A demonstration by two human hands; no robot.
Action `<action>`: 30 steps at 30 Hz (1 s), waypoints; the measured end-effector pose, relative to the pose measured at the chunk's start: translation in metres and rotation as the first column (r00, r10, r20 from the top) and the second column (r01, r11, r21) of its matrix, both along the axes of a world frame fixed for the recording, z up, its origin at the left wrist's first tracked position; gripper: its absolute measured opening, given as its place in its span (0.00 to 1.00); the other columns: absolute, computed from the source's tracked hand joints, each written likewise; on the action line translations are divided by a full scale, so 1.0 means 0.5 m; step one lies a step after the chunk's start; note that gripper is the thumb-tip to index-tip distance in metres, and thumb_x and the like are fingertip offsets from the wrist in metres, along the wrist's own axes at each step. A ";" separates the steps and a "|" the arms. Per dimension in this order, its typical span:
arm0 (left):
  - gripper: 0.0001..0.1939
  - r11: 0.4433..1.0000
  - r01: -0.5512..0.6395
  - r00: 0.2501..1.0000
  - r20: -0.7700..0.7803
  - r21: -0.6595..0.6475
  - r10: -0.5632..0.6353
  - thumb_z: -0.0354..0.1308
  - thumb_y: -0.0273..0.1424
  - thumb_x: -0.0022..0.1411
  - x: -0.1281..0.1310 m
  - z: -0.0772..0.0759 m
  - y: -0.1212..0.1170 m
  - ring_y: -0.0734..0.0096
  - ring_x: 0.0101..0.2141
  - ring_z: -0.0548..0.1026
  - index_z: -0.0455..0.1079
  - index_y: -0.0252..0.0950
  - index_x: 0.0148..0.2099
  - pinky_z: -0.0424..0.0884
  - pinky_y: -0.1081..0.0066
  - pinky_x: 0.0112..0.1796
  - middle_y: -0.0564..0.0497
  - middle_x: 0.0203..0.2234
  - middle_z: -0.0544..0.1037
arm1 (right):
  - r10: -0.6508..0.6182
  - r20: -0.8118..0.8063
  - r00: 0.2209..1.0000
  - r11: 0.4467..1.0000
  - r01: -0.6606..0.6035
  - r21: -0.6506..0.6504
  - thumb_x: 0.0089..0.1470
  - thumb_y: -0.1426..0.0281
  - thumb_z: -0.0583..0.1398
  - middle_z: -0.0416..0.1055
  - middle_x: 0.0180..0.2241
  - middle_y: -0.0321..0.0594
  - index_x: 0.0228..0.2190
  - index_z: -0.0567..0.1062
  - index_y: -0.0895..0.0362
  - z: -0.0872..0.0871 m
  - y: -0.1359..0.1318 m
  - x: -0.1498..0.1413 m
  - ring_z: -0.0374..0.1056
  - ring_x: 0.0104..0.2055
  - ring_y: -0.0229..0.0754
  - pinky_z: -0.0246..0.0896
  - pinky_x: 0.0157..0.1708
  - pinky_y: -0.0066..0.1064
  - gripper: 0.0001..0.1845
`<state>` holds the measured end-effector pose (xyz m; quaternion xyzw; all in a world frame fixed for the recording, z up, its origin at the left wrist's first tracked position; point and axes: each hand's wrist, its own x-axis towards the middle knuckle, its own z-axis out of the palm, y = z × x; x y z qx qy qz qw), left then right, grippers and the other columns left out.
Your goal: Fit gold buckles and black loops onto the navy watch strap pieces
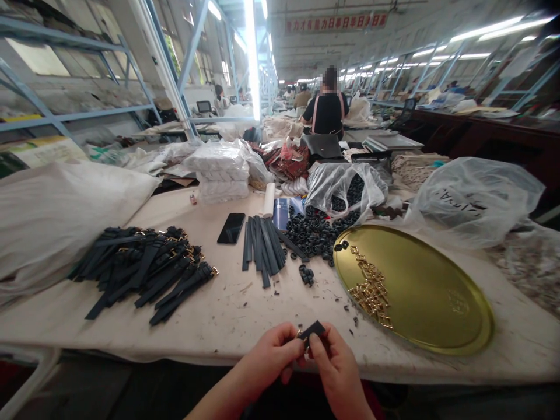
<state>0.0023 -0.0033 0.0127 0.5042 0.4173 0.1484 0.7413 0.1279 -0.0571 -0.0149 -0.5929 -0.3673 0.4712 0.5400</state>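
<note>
Close to the table's front edge, my left hand point(282, 347) pinches a small gold buckle point(301, 335), mostly hidden by the fingers. My right hand point(330, 353) is closed on a black strap point(314, 329), which meets the buckle between the two hands. Ahead of them lies a fan of plain black straps point(262, 245). To the left is a heap of black straps with gold buckles point(144, 262). Small black loops point(308, 236) are piled right of centre, with a little cluster of loops point(306, 275) nearer me. Gold buckles point(371, 291) lie on an oval gold tray point(437, 291).
A black phone point(231, 228) and a blue booklet point(282, 213) lie beyond the hands. Clear plastic bags point(476, 195) and wrapped white stacks point(221, 169) line the back. White cloth point(65, 216) covers the left side. A person in black point(328, 114) sits farther off, back turned.
</note>
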 end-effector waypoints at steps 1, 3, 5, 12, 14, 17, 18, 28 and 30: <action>0.13 1.000 0.004 1.000 0.006 -0.010 -0.004 0.52 0.39 0.53 0.000 0.003 0.000 0.86 0.12 0.58 0.58 0.34 0.28 0.49 0.81 0.14 0.57 0.20 0.69 | -0.026 0.062 0.998 1.000 0.025 0.017 0.49 0.58 0.56 0.66 0.23 0.34 0.26 0.68 0.56 0.000 -0.001 0.000 0.61 0.27 0.38 0.56 0.28 0.28 0.14; 0.12 1.000 -0.002 1.000 0.011 0.005 0.002 0.51 0.38 0.53 0.003 0.009 0.000 0.86 0.13 0.58 0.59 0.34 0.28 0.49 0.81 0.14 0.56 0.20 0.69 | -0.020 0.041 0.999 1.000 0.020 -0.001 0.50 0.58 0.54 0.66 0.21 0.34 0.25 0.67 0.56 0.004 -0.001 0.000 0.62 0.26 0.38 0.56 0.28 0.28 0.14; 0.12 0.999 -0.013 1.000 0.013 0.044 0.012 0.51 0.38 0.53 0.007 0.013 0.001 0.86 0.13 0.58 0.59 0.33 0.28 0.50 0.80 0.14 0.56 0.20 0.68 | 0.023 -0.080 0.996 0.999 -0.027 -0.039 0.51 0.57 0.53 0.64 0.18 0.32 0.24 0.65 0.56 0.011 0.004 -0.001 0.61 0.23 0.37 0.57 0.26 0.28 0.16; 0.14 0.997 -0.037 0.999 -0.021 0.075 0.038 0.51 0.40 0.51 0.015 0.020 0.000 0.85 0.13 0.59 0.59 0.33 0.28 0.52 0.80 0.15 0.55 0.20 0.69 | -0.041 -0.074 0.996 0.999 0.039 -0.030 0.48 0.56 0.56 0.62 0.17 0.30 0.22 0.64 0.56 0.012 0.018 0.003 0.60 0.19 0.35 0.56 0.23 0.28 0.16; 0.14 0.997 -0.038 0.999 -0.021 0.064 0.040 0.51 0.40 0.51 0.015 0.022 -0.001 0.85 0.13 0.59 0.59 0.33 0.28 0.52 0.80 0.15 0.55 0.20 0.69 | -0.055 -0.034 0.998 0.998 0.055 -0.024 0.48 0.56 0.56 0.62 0.17 0.31 0.22 0.64 0.56 0.009 0.016 0.004 0.60 0.20 0.36 0.56 0.22 0.28 0.16; 0.14 0.998 -0.042 0.999 -0.028 0.047 0.044 0.51 0.40 0.51 0.014 0.024 -0.003 0.85 0.13 0.58 0.59 0.34 0.28 0.50 0.80 0.16 0.56 0.20 0.69 | -0.064 0.086 0.994 0.998 0.065 -0.007 0.50 0.58 0.54 0.64 0.18 0.32 0.23 0.65 0.55 0.010 0.007 0.003 0.61 0.22 0.37 0.57 0.24 0.29 0.14; 0.14 0.998 -0.045 0.998 -0.033 0.047 0.047 0.51 0.41 0.52 0.014 0.024 -0.004 0.85 0.13 0.58 0.59 0.34 0.28 0.50 0.80 0.16 0.56 0.19 0.69 | -0.065 0.152 0.986 0.998 0.064 0.013 0.50 0.59 0.54 0.65 0.20 0.33 0.24 0.66 0.55 0.011 0.003 0.004 0.62 0.23 0.38 0.57 0.25 0.29 0.13; 0.12 0.984 0.032 0.988 -0.155 0.177 -0.004 0.49 0.39 0.54 0.001 0.017 -0.021 0.82 0.13 0.58 0.57 0.35 0.27 0.51 0.79 0.15 0.57 0.17 0.67 | 0.099 0.101 0.990 0.994 -0.094 -0.046 0.44 0.63 0.60 0.63 0.19 0.32 0.21 0.66 0.56 0.000 0.000 0.024 0.59 0.23 0.37 0.55 0.24 0.28 0.11; 0.13 0.986 0.067 0.989 -0.141 0.152 -0.045 0.51 0.40 0.53 -0.004 0.020 -0.016 0.82 0.13 0.58 0.57 0.35 0.28 0.50 0.80 0.14 0.57 0.17 0.68 | 0.142 -0.024 0.990 0.987 -0.143 -0.071 0.43 0.62 0.61 0.63 0.19 0.31 0.20 0.66 0.56 -0.002 0.005 0.026 0.58 0.23 0.36 0.54 0.24 0.27 0.12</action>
